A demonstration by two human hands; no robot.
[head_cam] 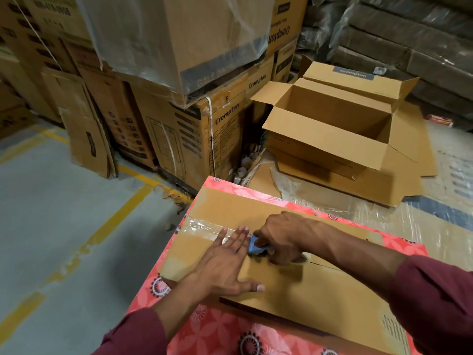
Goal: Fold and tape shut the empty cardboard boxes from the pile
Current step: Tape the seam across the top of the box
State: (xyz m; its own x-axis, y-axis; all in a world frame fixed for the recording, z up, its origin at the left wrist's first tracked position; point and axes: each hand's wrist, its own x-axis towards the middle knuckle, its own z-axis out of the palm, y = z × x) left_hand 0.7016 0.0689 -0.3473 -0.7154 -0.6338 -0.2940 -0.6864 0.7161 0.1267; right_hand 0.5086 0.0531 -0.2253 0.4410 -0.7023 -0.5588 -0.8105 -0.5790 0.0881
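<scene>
Left hand (225, 262) flat on box (294, 283); right hand (279, 237) grips blue dispenser (254, 245).

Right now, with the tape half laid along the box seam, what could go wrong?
The left hand presses flat right beside the blue tape dispenser gripped by the right hand; its fingers could get nicked. The clear tape already looks wrinkled, so it may bond poorly. The seam ahead gapes open.

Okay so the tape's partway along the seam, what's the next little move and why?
Probably draw the blue tape dispenser, gripped by the right hand, further right along the seam. Clear tape covers only the left stretch of the box; the slit to the right is bare. The left hand lies flat on the taped end, anchoring it.
</scene>
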